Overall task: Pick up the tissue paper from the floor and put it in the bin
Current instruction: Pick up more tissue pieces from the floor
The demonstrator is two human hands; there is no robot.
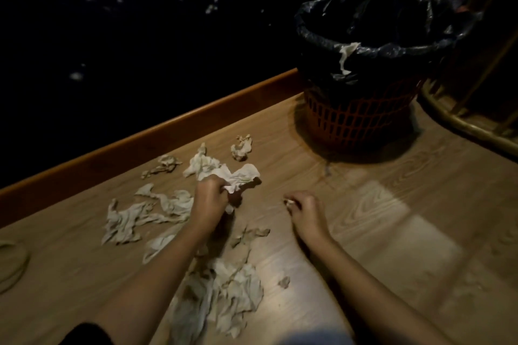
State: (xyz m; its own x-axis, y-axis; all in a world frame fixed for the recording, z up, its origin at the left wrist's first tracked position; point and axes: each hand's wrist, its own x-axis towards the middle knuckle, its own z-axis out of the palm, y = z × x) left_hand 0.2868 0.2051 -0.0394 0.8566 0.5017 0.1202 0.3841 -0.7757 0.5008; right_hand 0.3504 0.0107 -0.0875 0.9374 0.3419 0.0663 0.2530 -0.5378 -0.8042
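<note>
Several crumpled white tissue papers lie scattered on the wooden floor (364, 204). My left hand (210, 199) is closed on one large tissue (241, 176) at the middle of the floor. My right hand (305, 210) is closed around a small tissue scrap (288, 202) just to the right of it. A big pile of tissue (229, 297) lies between my forearms, and another spread of tissue (131, 218) lies to the left. The orange lattice bin (356, 117) with a black liner (314, 33) stands at the upper right, with a tissue strip (346, 57) hanging over its rim.
A wooden skirting board (140, 143) runs diagonally along a dark wall behind the tissues. A curved wooden furniture base (462, 123) sits right of the bin. A loop of cord (14, 263) lies at the left edge. Small crumpled tissue (241, 147) lies near the bin.
</note>
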